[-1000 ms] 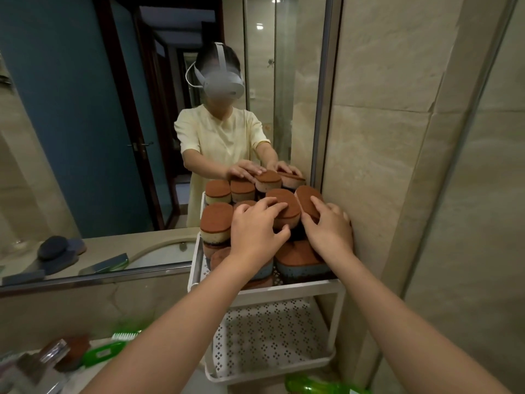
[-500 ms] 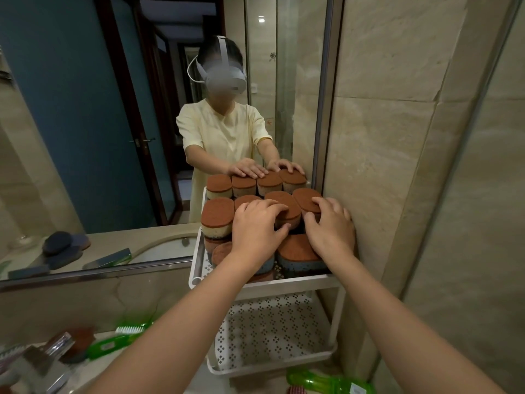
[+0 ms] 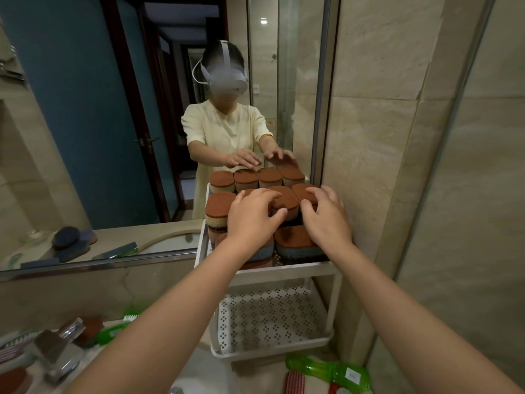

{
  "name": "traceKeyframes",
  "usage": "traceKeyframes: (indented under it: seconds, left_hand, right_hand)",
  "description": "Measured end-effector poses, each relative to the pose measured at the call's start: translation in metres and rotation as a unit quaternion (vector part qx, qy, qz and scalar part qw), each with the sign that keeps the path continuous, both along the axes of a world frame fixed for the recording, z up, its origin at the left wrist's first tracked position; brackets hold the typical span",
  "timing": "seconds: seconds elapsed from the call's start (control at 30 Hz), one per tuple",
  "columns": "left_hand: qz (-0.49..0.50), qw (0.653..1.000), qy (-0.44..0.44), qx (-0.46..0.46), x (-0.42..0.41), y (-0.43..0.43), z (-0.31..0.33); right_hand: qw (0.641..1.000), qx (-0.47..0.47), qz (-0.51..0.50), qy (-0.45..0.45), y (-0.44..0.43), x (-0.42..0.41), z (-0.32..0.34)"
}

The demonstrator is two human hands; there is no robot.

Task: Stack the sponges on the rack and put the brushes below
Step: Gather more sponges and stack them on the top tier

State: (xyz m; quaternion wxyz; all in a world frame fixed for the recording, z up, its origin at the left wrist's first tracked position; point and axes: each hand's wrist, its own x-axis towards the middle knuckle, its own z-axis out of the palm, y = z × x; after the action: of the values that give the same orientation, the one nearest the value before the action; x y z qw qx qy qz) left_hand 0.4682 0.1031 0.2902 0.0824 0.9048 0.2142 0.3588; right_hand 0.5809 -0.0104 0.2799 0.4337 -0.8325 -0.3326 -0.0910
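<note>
Both hands are reaching over the top shelf of the white rack [image 3: 284, 272], which is standing on the tabletop [image 3: 252, 371] against the mirror [image 3: 85, 137] and the tiled wall; the sponges [image 3: 218, 206] are sitting on that top shelf in brown-topped stacks, packed side by side. The left hand [image 3: 252, 223] is resting on the middle stacks, its fingers [image 3: 255, 196] lying spread and loosely bent over the tops, the thumb touching the side of one sponge; the right hand [image 3: 326, 223] is lying on the stack nearest the wall, fingers [image 3: 321, 191] likewise apart and gripping nothing. The perforated lower shelf [image 3: 270, 319] is showing beneath; one green brush [image 3: 326, 371] is lying on the tabletop just in front of the rack; a second brush [image 3: 112, 334] is lying to the left, near the tap.
</note>
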Motion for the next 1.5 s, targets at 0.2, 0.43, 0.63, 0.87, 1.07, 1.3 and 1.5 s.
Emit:
traceKeyframes:
  seconds: [0.2, 0.43, 0.63, 0.87, 1.07, 1.3, 1.5]
  left_hand:
    - [-0.004, 0.972, -0.145, -0.186, -0.04, -0.01, 0.002]
    - [0.037, 0.938, -0.236, -0.252, -0.114, -0.008, -0.019]
    - [0.096, 0.927, -0.244, -0.269, -0.184, 0.01, -0.041]
    - [0.181, 0.907, -0.257, -0.281, -0.272, 0.037, -0.08]
    - [0.26, 0.89, -0.241, -0.286, -0.346, 0.06, -0.111]
    - [0.314, 0.864, -0.229, -0.319, -0.424, 0.082, -0.136]
    - [0.369, 0.847, -0.215, -0.317, -0.492, 0.099, -0.162]
  right_hand:
    - [0.982, 0.135, 0.11, -0.071, -0.004, -0.054, 0.006]
    - [0.965, 0.122, 0.229, -0.039, 0.013, -0.128, 0.0]
    - [0.952, 0.102, 0.289, 0.007, 0.04, -0.188, -0.019]
    - [0.924, 0.082, 0.368, 0.067, 0.082, -0.262, -0.056]
    - [0.904, 0.049, 0.411, 0.105, 0.122, -0.326, -0.083]
    - [0.885, 0.018, 0.449, 0.12, 0.167, -0.398, -0.103]
    - [0.864, -0.009, 0.482, 0.144, 0.208, -0.462, -0.127]
